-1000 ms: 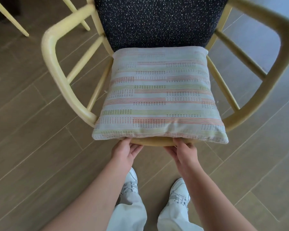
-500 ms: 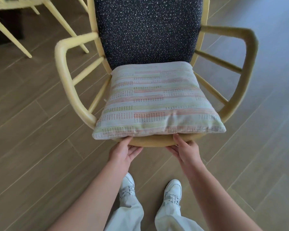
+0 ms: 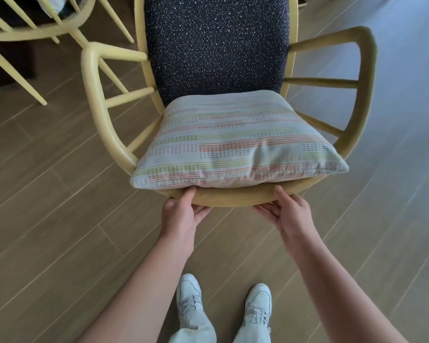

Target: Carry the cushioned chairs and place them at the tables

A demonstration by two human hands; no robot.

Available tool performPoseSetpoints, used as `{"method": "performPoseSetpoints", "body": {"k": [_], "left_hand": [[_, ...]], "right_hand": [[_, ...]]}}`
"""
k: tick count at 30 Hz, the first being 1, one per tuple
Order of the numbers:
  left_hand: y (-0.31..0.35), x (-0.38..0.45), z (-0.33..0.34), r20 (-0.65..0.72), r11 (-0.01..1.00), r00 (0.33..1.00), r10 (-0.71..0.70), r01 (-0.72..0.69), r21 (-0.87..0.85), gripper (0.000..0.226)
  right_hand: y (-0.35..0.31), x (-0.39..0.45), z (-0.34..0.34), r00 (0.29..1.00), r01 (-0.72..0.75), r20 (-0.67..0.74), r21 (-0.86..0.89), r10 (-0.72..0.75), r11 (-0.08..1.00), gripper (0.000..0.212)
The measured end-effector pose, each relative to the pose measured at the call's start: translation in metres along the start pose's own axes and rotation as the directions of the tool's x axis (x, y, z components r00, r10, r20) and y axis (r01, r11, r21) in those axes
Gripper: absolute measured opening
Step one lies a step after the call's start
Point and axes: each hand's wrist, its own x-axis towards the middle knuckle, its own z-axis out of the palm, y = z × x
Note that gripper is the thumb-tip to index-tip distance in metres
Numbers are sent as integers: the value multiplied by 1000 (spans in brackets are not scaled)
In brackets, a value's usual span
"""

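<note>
A: Chair (image 3: 223, 198) first: who has hold of it, and where?

B: Both hands grip the front edge of its seat. The left hand (image 3: 181, 214) has its thumb on top of the wooden rim, just under the front left corner of the cushion (image 3: 235, 147), with the fingers curled underneath. The right hand (image 3: 289, 211) grips the same rim further right, thumb on top, fingers wrapped below.

A: And the cushion?

B: It lies flat on the seat, striped, its front edge overhanging the rim and its back edge against the dark speckled backrest (image 3: 216, 45).

A: Where does the chair sit overall?

B: Directly in front of the person, facing them, above the wood-plank floor (image 3: 47, 206). I cannot tell whether its legs touch the floor. Its yellow armrests curve out on both sides.

A: Anything else nearby?

B: A second yellow chair (image 3: 35, 28) stands at the top left corner, close to the left armrest. Two white shoes (image 3: 191, 297) show below, between the forearms.
</note>
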Motion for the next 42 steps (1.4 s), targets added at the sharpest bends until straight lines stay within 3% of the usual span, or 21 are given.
{"method": "performPoseSetpoints", "body": {"k": [7, 14, 19, 23, 36, 42], "left_hand": [[37, -2, 16, 90, 998, 995, 44, -48, 49, 11], [85, 10, 56, 40, 986, 989, 146, -149, 77, 13], [121, 17, 74, 137, 984, 976, 166, -174, 45, 28], [148, 22, 90, 197, 987, 969, 148, -156, 28, 23], [199, 42, 136, 192, 994, 976, 106, -102, -34, 18], [221, 48, 156, 221, 992, 967, 128, -120, -48, 14]], "right_hand": [[-33, 4, 18, 995, 95, -12, 92, -94, 991, 14], [-88, 17, 57, 981, 186, -69, 123, -179, 975, 12], [-127, 28, 79, 982, 184, -60, 97, -179, 978, 8], [-156, 38, 98, 988, 143, -74, 106, -135, 984, 6], [-221, 62, 142, 994, 18, -106, 128, -4, 992, 9], [-234, 73, 165, 981, 120, -164, 86, -105, 989, 6]]}}
